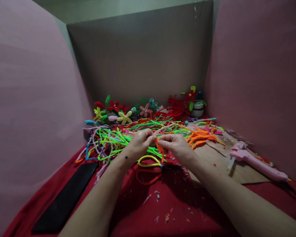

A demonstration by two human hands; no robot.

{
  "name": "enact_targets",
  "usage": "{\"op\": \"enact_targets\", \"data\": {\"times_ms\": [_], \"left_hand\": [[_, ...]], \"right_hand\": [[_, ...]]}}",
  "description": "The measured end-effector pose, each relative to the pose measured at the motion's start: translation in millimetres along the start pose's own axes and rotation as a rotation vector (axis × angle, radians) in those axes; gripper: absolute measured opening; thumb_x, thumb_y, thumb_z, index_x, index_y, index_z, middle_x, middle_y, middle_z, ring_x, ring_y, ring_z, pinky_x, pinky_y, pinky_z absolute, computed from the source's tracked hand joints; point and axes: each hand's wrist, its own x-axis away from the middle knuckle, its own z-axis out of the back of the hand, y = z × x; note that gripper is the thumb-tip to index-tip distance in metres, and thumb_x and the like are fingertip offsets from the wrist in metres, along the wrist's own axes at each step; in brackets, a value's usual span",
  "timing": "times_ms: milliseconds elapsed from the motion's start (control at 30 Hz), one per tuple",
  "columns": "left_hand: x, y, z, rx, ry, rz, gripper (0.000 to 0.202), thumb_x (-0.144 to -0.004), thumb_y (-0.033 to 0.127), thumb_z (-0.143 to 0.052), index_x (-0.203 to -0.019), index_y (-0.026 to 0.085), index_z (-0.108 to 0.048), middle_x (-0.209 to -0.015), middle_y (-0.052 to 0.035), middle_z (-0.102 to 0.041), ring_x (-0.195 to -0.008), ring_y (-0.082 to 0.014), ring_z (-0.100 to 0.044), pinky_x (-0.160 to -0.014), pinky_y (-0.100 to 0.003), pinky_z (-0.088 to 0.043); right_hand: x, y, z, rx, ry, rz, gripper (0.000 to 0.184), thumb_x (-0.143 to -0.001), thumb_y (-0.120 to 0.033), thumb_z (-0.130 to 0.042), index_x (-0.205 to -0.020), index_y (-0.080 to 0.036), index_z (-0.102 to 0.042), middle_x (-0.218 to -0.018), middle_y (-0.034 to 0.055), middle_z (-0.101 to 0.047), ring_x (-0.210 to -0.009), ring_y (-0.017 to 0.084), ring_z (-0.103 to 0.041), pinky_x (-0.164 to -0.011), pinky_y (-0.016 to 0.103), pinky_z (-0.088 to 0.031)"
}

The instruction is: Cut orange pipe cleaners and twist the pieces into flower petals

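Between my two hands is an orange pipe cleaner (160, 148), bent and hanging a little below the fingers. My left hand (141, 142) pinches it from the left, and my right hand (175, 145) pinches it from the right, the fingertips nearly meeting. Just below lie scissors (150, 165) with one yellow and one red handle loop, flat on the red cloth (143, 210). Behind the hands spreads a heap of loose pipe cleaners (113, 138), mostly green. More orange pipe cleaners (201, 136) lie in a bunch to the right.
A pink glue gun (259, 163) rests on a brown board (212, 164) at right. At left lies a flat black slab (66, 199). Finished pipe-cleaner flowers (124, 117) stand at the back, with a small white pot (197, 108). Pink side walls (34, 98) enclose the space.
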Motion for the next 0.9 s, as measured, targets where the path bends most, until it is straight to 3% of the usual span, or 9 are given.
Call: {"op": "enact_targets", "data": {"times_ms": [233, 367, 433, 500, 633, 767, 900], "left_hand": [[1, 4, 1.3, 0.133, 0.002, 0.046, 0.022, -0.074, 0.034, -0.051, -0.067, 0.014, -0.057, -0.061, 0.0027, -0.052, -0.059, -0.0104, -0.046, -0.058, -0.023, -0.037], [0, 5, 6.0, 0.048, 0.066, -0.014, 0.022, -0.069, 0.036, -0.059, -0.069, 0.015, -0.065, -0.072, -0.0015, -0.058, -0.072, -0.0143, -0.051, -0.069, -0.025, -0.039], [1, 6, 7.2, 0.012, 0.084, 0.001, 0.022, -0.068, 0.037, -0.06, -0.066, 0.015, -0.066, -0.068, -0.0011, -0.057, -0.069, -0.0138, -0.05, -0.065, -0.025, -0.038], [2, 7, 6.2, 0.075, 0.01, 0.056, 0.025, -0.069, 0.039, -0.058, -0.064, 0.015, -0.063, -0.058, 0.0014, -0.051, -0.058, -0.0106, -0.044, -0.055, -0.022, -0.035], [5, 9, -1.0, 0.304, -0.241, 0.165, 0.029, -0.073, 0.039, -0.052, -0.059, 0.014, -0.052, -0.047, 0.0061, -0.038, -0.041, -0.0049, -0.029, -0.042, -0.019, -0.022], [5, 7, -4.8, 0.444, -0.334, 0.187, 0.02, -0.07, 0.033, -0.057, -0.068, 0.013, -0.054, -0.05, 0.0052, -0.043, -0.042, -0.0049, -0.035, -0.042, -0.019, -0.027], [6, 3, 3.8, 0.552, -0.389, 0.218, 0.019, -0.069, 0.03, -0.06, -0.065, 0.012, -0.054, -0.053, 0.0023, -0.049, -0.043, -0.0055, -0.042, -0.043, -0.019, -0.032]], "right_hand": [[-1, 3, -1, -0.154, 0.021, -0.057, 0.019, -0.06, -0.031, -0.066, -0.056, -0.013, -0.059, -0.047, -0.0026, -0.05, -0.043, 0.007, -0.039, -0.046, 0.023, -0.028], [-1, 3, -3, -0.205, 0.098, -0.046, 0.018, -0.059, -0.029, -0.066, -0.055, -0.013, -0.058, -0.045, -0.003, -0.05, -0.042, 0.007, -0.038, -0.044, 0.023, -0.026], [-1, 3, -3, -0.222, 0.12, -0.041, 0.016, -0.059, -0.027, -0.065, -0.055, -0.014, -0.058, -0.046, -0.003, -0.05, -0.042, 0.007, -0.038, -0.045, 0.023, -0.028], [-1, 4, -3, -0.24, 0.147, -0.031, 0.015, -0.059, -0.026, -0.064, -0.054, -0.014, -0.057, -0.046, -0.0031, -0.05, -0.043, 0.007, -0.038, -0.045, 0.023, -0.029], [-3, 6, -2, -0.268, 0.196, -0.008, 0.014, -0.061, -0.023, -0.061, -0.053, -0.014, -0.055, -0.046, -0.0037, -0.048, -0.043, 0.006, -0.037, -0.045, 0.023, -0.027], [-5, 9, 0, -0.284, 0.206, -0.01, 0.012, -0.061, -0.024, -0.061, -0.056, -0.014, -0.055, -0.045, -0.005, -0.046, -0.041, 0.006, -0.035, -0.043, 0.022, -0.026], [-5, 8, -2, -0.28, 0.214, -0.014, 0.015, -0.061, -0.026, -0.061, -0.055, -0.015, -0.053, -0.044, -0.0052, -0.046, -0.041, 0.006, -0.036, -0.043, 0.022, -0.028]]}}
